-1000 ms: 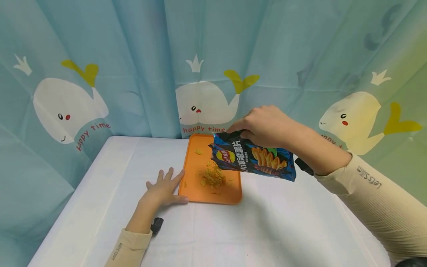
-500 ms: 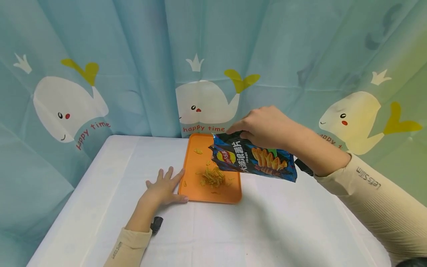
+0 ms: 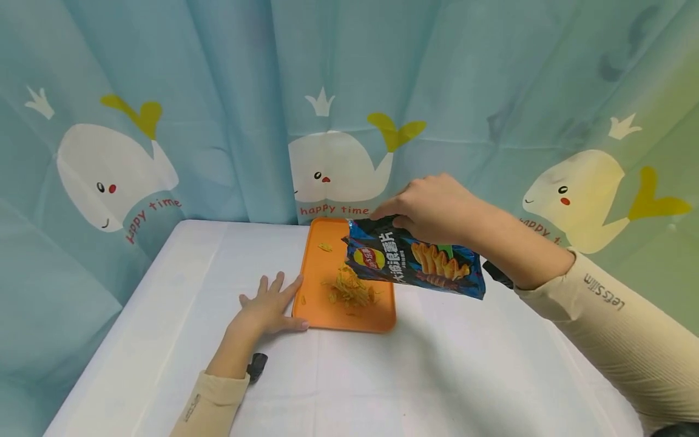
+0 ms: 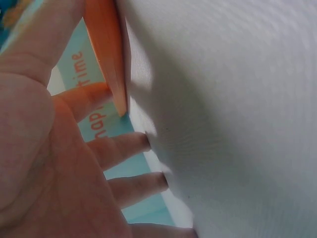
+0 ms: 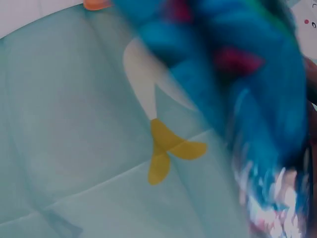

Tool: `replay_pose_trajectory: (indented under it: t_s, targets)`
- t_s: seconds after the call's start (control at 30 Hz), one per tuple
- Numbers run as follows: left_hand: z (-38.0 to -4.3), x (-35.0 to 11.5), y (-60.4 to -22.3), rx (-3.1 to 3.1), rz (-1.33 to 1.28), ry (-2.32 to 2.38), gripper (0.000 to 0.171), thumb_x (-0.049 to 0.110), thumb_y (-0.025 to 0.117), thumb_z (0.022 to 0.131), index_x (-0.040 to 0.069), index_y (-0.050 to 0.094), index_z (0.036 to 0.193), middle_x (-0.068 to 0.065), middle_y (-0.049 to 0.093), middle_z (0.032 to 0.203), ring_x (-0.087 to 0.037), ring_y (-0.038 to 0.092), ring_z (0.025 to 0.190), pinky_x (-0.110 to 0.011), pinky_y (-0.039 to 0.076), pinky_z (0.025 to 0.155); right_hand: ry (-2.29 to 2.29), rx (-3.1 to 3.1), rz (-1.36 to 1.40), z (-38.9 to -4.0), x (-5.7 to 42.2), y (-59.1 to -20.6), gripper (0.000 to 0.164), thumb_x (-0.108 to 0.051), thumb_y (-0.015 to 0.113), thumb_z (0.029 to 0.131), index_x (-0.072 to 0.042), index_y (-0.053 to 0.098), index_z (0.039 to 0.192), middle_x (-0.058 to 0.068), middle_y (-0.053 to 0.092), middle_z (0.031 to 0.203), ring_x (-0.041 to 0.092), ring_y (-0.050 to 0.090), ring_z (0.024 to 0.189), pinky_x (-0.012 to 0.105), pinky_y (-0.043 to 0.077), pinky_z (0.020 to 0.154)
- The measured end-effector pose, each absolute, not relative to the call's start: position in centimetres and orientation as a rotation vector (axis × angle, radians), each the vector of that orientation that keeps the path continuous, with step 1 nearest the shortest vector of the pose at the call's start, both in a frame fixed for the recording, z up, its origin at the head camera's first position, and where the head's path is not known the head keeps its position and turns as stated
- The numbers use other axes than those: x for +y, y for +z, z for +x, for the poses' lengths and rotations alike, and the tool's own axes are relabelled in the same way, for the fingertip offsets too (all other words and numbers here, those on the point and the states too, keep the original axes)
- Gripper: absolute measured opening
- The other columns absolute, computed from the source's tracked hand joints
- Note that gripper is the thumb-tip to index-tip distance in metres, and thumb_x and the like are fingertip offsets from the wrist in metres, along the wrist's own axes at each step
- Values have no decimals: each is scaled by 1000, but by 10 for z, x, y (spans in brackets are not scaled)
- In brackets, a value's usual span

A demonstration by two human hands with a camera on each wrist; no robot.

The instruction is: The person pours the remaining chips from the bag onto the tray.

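Observation:
My right hand pinches the upper edge of a dark blue chip bag, holding it tilted over an orange tray. The bag's torn end points left above the tray, where a heap of yellow chips lies with a few loose pieces around it. Spread flat, my left hand has its index finger and thumb against the tray's left rim. In the left wrist view, fingertips of the left hand touch the tray edge and the tabletop. The bag is blurred in the right wrist view.
A white cloth covers the table. Behind it hangs a light blue curtain with whale prints, close to the tray's far edge.
The chip heap on the tray has grown a little, spreading to the right. The bag and both hands stay almost in place.

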State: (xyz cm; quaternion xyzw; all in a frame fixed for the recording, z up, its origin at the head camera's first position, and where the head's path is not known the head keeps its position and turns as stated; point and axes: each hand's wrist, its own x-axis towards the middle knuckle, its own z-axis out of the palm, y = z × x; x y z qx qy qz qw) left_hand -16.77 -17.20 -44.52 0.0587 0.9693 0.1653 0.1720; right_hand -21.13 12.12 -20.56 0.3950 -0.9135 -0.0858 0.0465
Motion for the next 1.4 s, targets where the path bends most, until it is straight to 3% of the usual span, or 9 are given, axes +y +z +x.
replay_pose_trajectory:
  t_s: [0.13, 0.4, 0.63, 0.97, 1.2, 1.27, 1.4]
  targets:
    - [-168, -173, -446, 2747, 167, 485, 106, 59, 79, 75, 24, 26, 159, -24, 13, 164, -56, 3, 148, -86, 7, 101, -269, -2796, 1194, -212, 121, -206, 35, -20, 72, 93, -37, 72, 122, 1, 72, 81, 17, 46, 52, 30, 35, 45]
    - [-167, -172, -445, 2749, 155, 483, 106, 59, 80, 74, 24, 26, 159, -24, 14, 164, -56, 4, 148, -86, 7, 101, -240, -2774, 1210, -212, 123, -206, 35, -17, 70, 93, -36, 72, 122, -1, 65, 68, 17, 43, 50, 29, 30, 44]
    - [-169, -172, -445, 2750, 175, 485, 106, 59, 79, 75, 24, 27, 159, -25, 14, 164, -56, 4, 148, -86, 7, 100, -266, -2737, 1229, -211, 124, -210, 35, -18, 72, 92, -35, 72, 122, 1, 70, 75, 17, 44, 50, 30, 33, 43]
    - [-169, -171, -444, 2745, 163, 485, 107, 59, 79, 75, 24, 26, 159, -24, 13, 164, -56, 3, 148, -86, 7, 101, -337, -2710, 1285, -209, 122, -211, 37, -19, 70, 93, -39, 70, 124, -2, 61, 62, 17, 38, 48, 30, 30, 44]
    - [-168, -172, -444, 2741, 167, 501, 106, 59, 79, 75, 23, 26, 159, -25, 13, 164, -56, 2, 148, -86, 6, 101, -350, -2679, 1268, -209, 123, -210, 35, -20, 70, 93, -38, 71, 123, 2, 73, 78, 16, 36, 47, 29, 30, 42]
    - [-168, -172, -444, 2743, 165, 501, 106, 58, 80, 75, 23, 26, 159, -25, 12, 164, -56, 2, 148, -86, 6, 101, -341, -2674, 1276, -209, 124, -210, 36, -18, 70, 92, -38, 72, 122, 1, 72, 74, 17, 36, 47, 30, 28, 42]
    - [-168, -172, -444, 2744, 157, 496, 106, 58, 80, 75, 24, 26, 159, -24, 12, 164, -55, 2, 148, -86, 6, 101, -312, -2657, 1283, -209, 126, -211, 35, -19, 72, 91, -37, 72, 121, 1, 76, 86, 16, 40, 47, 30, 34, 42]
